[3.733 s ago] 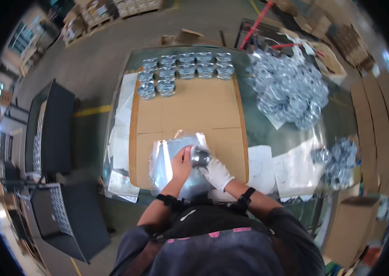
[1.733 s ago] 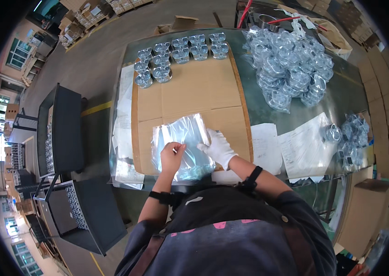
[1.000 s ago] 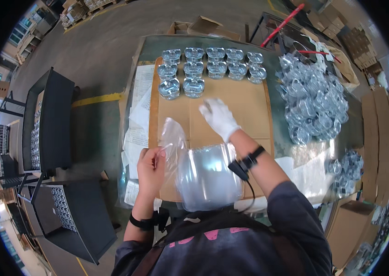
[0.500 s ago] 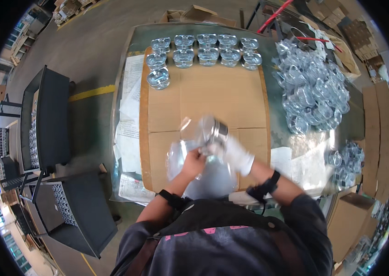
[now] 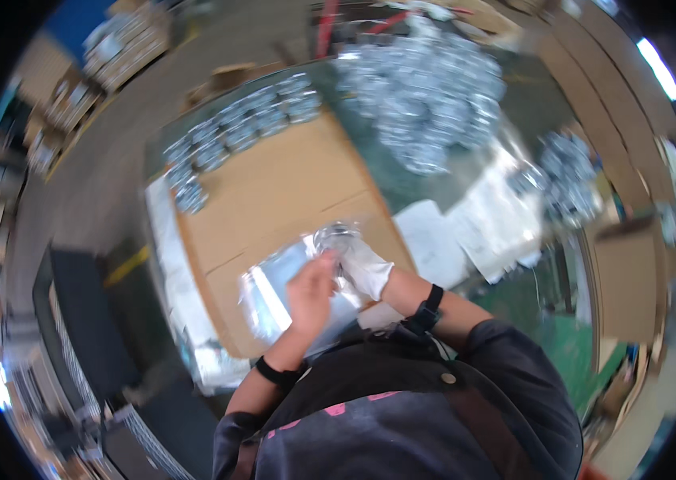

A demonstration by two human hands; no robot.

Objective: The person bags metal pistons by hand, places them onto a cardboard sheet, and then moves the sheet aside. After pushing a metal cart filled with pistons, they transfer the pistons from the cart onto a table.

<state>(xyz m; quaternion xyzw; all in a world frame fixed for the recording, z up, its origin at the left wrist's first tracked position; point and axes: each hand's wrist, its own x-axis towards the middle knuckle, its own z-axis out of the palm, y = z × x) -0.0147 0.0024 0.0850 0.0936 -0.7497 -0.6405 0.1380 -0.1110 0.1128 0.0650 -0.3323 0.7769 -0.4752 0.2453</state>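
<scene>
My right hand [image 5: 366,268], in a white glove, is closed round a shiny, round metal part [image 5: 333,232] that looks like a piston. My bare left hand [image 5: 311,294] is raised close beside it, its fingertips at the part and the glove. Motion smears those fingers, so their grip cannot be made out. Under both hands, clear plastic bags [image 5: 267,290] lie on the near part of a brown cardboard sheet [image 5: 290,180]. Along the sheet's far edge stand similar plastic-wrapped metal parts [image 5: 242,120] in rows.
A big heap of plastic-wrapped parts [image 5: 426,96] covers the table's far right, and a smaller heap [image 5: 568,176] sits farther right. White papers [image 5: 430,240] lie beside the cardboard. An open carton [image 5: 630,280] stands at the right, and a black cart [image 5: 86,320] at the left.
The whole view has swung to the right, so the table now appears tilted and farther left. The metal part stays in my gloved right hand; my left hand remains close to it.
</scene>
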